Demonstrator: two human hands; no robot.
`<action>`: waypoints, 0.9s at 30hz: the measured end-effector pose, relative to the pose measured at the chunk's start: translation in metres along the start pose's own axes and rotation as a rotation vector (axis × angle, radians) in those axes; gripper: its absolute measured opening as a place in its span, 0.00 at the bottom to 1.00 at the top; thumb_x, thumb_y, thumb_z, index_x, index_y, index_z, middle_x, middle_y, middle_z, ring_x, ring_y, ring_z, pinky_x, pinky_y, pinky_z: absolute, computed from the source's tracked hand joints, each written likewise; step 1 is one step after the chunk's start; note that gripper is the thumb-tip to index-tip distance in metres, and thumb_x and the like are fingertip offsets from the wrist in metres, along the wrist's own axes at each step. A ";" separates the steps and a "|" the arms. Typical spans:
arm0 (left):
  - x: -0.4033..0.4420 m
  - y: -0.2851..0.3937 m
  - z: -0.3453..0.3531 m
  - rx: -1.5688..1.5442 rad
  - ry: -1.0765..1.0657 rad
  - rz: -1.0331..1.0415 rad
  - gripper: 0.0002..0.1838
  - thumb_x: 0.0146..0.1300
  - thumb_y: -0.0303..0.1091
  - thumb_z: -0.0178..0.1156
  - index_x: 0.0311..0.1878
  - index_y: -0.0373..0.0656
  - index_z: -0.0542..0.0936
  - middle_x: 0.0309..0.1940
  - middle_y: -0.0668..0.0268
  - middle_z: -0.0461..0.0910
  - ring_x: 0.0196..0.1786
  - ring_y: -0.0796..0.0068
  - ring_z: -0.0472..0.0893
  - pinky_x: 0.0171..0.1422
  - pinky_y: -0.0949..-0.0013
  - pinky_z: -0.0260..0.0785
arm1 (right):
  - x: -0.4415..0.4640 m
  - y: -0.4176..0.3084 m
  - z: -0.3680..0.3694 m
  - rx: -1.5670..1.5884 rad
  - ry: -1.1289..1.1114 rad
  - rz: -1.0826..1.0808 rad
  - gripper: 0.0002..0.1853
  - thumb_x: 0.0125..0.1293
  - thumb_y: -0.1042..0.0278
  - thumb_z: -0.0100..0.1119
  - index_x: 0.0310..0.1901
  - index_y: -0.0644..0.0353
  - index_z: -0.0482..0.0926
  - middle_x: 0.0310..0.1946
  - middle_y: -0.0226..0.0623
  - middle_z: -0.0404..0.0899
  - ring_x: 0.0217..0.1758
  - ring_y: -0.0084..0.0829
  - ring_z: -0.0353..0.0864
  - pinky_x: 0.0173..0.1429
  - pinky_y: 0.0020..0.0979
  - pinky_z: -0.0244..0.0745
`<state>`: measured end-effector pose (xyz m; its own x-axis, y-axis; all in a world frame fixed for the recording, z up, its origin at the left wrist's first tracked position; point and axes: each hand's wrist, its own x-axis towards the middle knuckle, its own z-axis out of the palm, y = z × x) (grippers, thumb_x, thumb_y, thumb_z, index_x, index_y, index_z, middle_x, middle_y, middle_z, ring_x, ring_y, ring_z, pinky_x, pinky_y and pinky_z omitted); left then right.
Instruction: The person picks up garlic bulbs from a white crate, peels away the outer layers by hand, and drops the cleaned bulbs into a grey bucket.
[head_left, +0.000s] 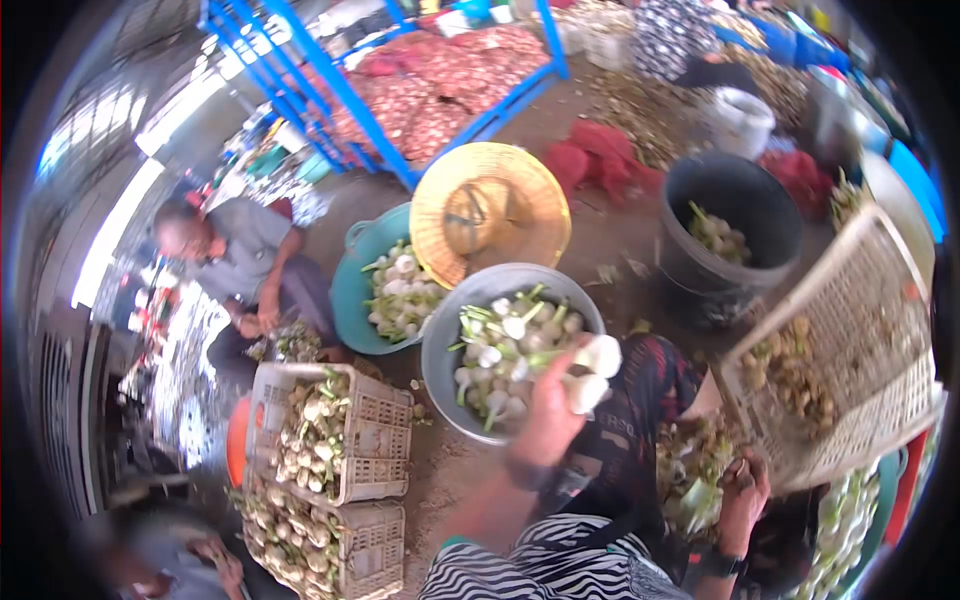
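My left hand (552,405), blurred by motion, grips white garlic bulbs (596,365) at the right rim of a grey metal basin (440,385). Inside that basin lie many trimmed white bulbs (510,335) with short green stems. Lower right, my right hand (744,488) is closed, a watch on its wrist. Whatever its fingers hold is too small to make out. Just left of it, a heap of stemmed bulbs and leafy trimmings (695,465) sits by my lap.
A tilted plastic crate (860,330) with bulbs rises at right. Stacked crates (375,450) stand left, near a seated co-worker (250,250). A teal tub (350,290), a woven hat (490,215) and a dark bucket (730,200) lie ahead, before a blue frame (500,115).
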<state>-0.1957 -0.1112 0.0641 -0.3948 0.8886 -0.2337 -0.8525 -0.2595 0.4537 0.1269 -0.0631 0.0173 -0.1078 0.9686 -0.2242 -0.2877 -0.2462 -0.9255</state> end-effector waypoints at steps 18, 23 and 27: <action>0.056 -0.153 0.083 1.124 -0.876 0.082 0.06 0.58 0.32 0.60 0.31 0.40 0.75 0.27 0.70 0.75 0.32 0.81 0.74 0.37 0.73 0.69 | 0.008 -0.001 -0.021 -0.008 -0.043 -0.061 0.28 0.67 0.59 0.47 0.65 0.63 0.60 0.63 0.42 0.65 0.67 0.36 0.62 0.64 0.37 0.63; -0.005 -0.191 0.063 1.156 -1.131 0.275 0.12 0.52 0.27 0.59 0.41 0.38 0.78 0.34 0.57 0.77 0.39 0.54 0.78 0.42 0.62 0.72 | 0.002 0.002 -0.015 0.237 -0.166 0.031 0.50 0.52 0.33 0.60 0.64 0.69 0.59 0.63 0.46 0.63 0.68 0.38 0.61 0.72 0.40 0.52; -0.009 -0.187 0.057 1.192 -1.241 0.323 0.09 0.54 0.27 0.56 0.39 0.39 0.78 0.32 0.58 0.78 0.37 0.53 0.79 0.39 0.60 0.72 | -0.010 0.008 -0.010 0.505 -0.323 0.071 0.41 0.57 0.44 0.58 0.64 0.68 0.61 0.64 0.46 0.63 0.69 0.39 0.60 0.73 0.41 0.51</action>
<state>-0.0137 -0.0489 0.0307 0.4747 0.7468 0.4657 0.1202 -0.5792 0.8063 0.1356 -0.0741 0.0094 -0.4039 0.9090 -0.1030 -0.6772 -0.3729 -0.6343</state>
